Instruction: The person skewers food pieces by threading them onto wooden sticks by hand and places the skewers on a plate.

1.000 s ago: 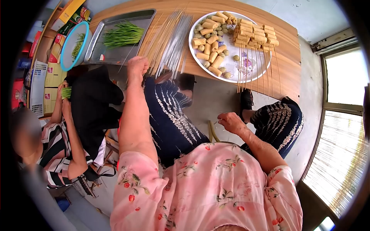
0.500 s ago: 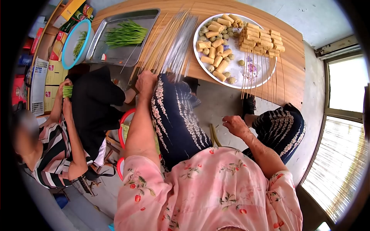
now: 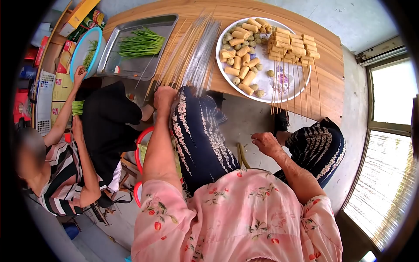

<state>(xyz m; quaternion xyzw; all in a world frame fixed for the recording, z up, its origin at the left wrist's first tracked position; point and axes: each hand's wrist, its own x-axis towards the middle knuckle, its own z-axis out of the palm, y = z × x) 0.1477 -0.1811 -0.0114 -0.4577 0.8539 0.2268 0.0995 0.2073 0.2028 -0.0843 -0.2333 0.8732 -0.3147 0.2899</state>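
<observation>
My left hand (image 3: 165, 97) is at the table's near edge beside my knee, its fingers curled, close to the lower ends of the wooden skewers (image 3: 172, 70). Whether it holds one is hidden. Beside them lies a bunch of metal skewers (image 3: 201, 56). Away from the table, over the floor between my knees, my right hand (image 3: 265, 143) has its fingers bent together; anything in them is too small to make out. A round white tray (image 3: 290, 94) holds loose tan rolls (image 3: 249, 78), greenish balls (image 3: 270, 73) and a stack of skewered rolls (image 3: 297, 46).
A metal tray (image 3: 131, 70) with green stalks (image 3: 142, 43) stands left on the wooden table (image 3: 329, 65). Further left, a co-worker's hand (image 3: 79, 75) is at a blue-rimmed basin (image 3: 73, 54); their other hand holds a green bundle (image 3: 77, 107). A red-rimmed container (image 3: 140, 139) is beside my left leg.
The co-worker's one hand has moved up from the green bundle to the blue-rimmed basin. My hands stay nearly where they were, and the view has shifted slightly.
</observation>
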